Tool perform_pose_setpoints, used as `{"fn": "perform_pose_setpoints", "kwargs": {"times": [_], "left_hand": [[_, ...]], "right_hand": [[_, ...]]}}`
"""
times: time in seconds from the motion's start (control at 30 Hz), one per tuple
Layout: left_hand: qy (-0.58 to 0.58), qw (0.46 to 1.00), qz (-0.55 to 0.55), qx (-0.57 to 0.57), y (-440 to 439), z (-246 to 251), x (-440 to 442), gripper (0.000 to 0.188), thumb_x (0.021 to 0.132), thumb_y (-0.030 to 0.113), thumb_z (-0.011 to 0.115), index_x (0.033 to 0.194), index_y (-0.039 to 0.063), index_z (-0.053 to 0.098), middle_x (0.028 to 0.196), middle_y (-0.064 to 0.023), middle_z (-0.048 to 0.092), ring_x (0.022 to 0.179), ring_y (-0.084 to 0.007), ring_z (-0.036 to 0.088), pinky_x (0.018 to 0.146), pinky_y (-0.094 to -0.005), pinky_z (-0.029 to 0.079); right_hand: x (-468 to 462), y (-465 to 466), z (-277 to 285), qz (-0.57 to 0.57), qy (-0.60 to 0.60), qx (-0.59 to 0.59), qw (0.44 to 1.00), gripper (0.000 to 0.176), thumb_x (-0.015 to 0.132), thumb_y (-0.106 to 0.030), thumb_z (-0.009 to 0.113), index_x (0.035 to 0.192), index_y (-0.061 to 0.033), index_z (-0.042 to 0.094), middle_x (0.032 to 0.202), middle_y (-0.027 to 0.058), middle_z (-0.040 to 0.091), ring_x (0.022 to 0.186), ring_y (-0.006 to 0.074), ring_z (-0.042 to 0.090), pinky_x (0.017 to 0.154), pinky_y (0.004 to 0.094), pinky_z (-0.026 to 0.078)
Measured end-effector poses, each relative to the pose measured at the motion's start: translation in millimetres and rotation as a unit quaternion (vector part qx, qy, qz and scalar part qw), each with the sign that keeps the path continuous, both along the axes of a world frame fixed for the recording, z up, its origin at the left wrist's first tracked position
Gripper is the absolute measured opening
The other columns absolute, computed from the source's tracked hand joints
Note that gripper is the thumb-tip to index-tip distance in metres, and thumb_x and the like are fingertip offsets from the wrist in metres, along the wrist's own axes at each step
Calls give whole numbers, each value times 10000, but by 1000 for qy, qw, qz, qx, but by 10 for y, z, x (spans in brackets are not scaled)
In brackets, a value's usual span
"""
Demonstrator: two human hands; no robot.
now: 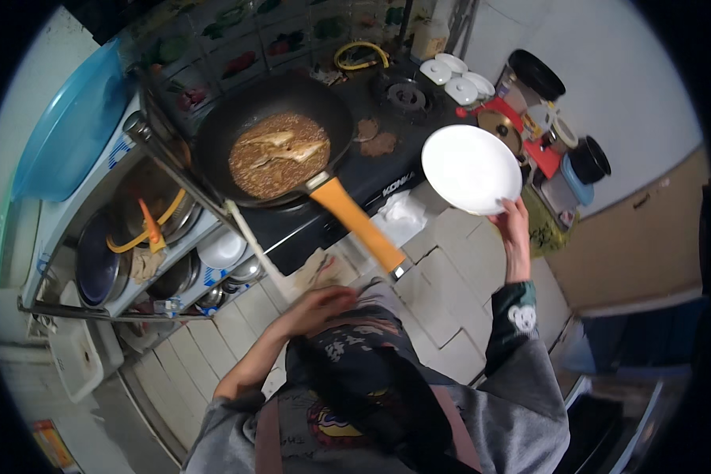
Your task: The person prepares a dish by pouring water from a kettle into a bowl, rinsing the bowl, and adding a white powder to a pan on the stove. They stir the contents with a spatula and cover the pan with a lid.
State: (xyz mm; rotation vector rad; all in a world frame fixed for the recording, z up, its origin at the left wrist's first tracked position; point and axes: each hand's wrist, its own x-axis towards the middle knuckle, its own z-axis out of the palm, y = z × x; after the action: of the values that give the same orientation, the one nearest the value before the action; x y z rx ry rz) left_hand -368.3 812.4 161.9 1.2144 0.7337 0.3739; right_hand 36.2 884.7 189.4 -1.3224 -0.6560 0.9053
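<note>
My right hand (514, 228) grips the rim of a white plate (471, 169), held out to the right beside the stove's front edge. Nothing rests on the plate. My left hand (323, 305), slightly blurred, hovers before my waist with no object visible in it. On the left burner of a black Konka gas stove (299, 240) sits a dark wok (266, 103) with an orange handle (358, 222) pointing towards me. Pieces of fish (281, 148) lie in bubbling brown sauce (260, 178) inside the wok.
Left of the stove, a metal rack (47, 249) holds pans and bowls under a blue basin (74, 130). White lidded pots (461, 90), a red tray (542, 157) and a black bowl (589, 160) stand right of the right burner (406, 98). Crumpled white tissue (402, 210) lies at the stove's front.
</note>
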Motion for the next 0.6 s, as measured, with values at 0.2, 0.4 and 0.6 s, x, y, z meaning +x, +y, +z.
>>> {"fn": "perform_pose_setpoints", "kwargs": {"times": [0.2,0.4,0.6], "left_hand": [[-30,945,304,-117,-104,157,364,326,907,217,394,1152,10,453,1036,-92,557,942,-184,552,788,-295,458],[-2,884,452,-121,-227,291,824,335,898,238,417,1134,7,471,1018,-91,563,919,-170,558,782,-285,467],[44,851,504,-140,-256,299,1012,332,893,249,434,1137,29,479,991,-41,568,898,-113,541,785,-259,449]], "right_hand": [[531,1926,-202,130,86,-54,986,325,793,-51,423,1115,-17,400,715,133,581,507,173,577,419,242,497],[555,3024,-501,185,77,-97,975,227,796,-46,435,1018,-26,393,613,152,569,436,188,552,349,253,459],[523,3479,-784,210,114,-112,964,242,804,-55,435,1040,-43,386,619,161,558,410,181,527,346,270,458]]}}
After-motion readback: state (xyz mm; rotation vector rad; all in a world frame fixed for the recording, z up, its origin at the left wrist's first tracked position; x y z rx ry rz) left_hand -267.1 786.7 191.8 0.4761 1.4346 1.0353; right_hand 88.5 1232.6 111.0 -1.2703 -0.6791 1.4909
